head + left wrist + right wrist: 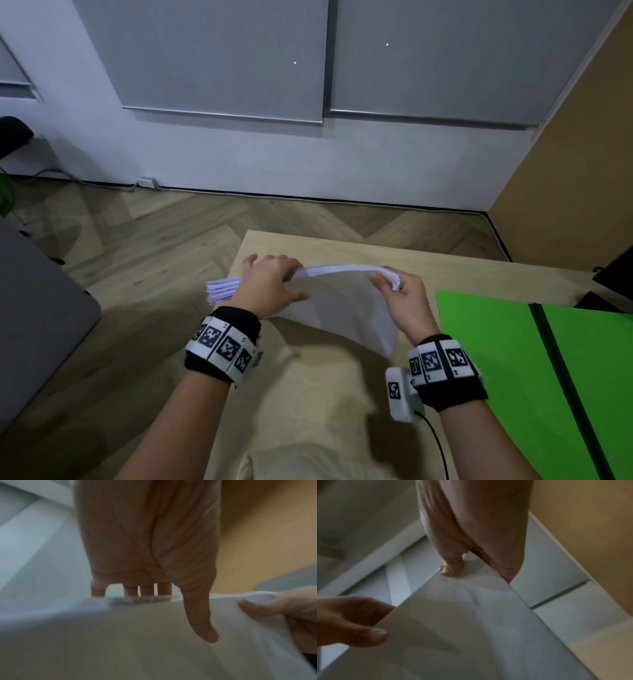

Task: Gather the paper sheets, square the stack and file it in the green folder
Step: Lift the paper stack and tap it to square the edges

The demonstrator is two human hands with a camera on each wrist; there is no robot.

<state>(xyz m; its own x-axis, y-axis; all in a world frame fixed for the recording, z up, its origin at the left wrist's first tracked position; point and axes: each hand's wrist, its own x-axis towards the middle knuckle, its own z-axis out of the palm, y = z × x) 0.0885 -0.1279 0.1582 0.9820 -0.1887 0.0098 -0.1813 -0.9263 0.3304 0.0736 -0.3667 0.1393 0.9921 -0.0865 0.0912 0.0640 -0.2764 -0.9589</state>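
Nearest the camera, at lower centre of the head view, two forearms reach forward over a light wooden table (pixel 445 270), each wrist carrying a black band with printed markers. Left hand (pixel 270 284) grips the upper edge of one paper stack (pixel 346 308), fingers curled over the far side and thumb on the near face; the left wrist view confirms this clamp. Right hand (pixel 404 301) pinches the stack's right upper corner, thumb in front and fingers behind. Stack is held on edge, lifted and tilted, its long axis running left to right between the hands; sheet ends fan unevenly at its left end, so squaring is judged not yet complete. Whether the lower edge touches the table cannot be determined. One green folder (pixel 496 359) lies open and flat at the right of the frame, just beside the right hand and well apart from the left; a dark strip runs along its middle. Filing therefore calls for a move to the right, with the right hand leading. Further off, upper frame, are wood flooring, a white wall and grey blinds.
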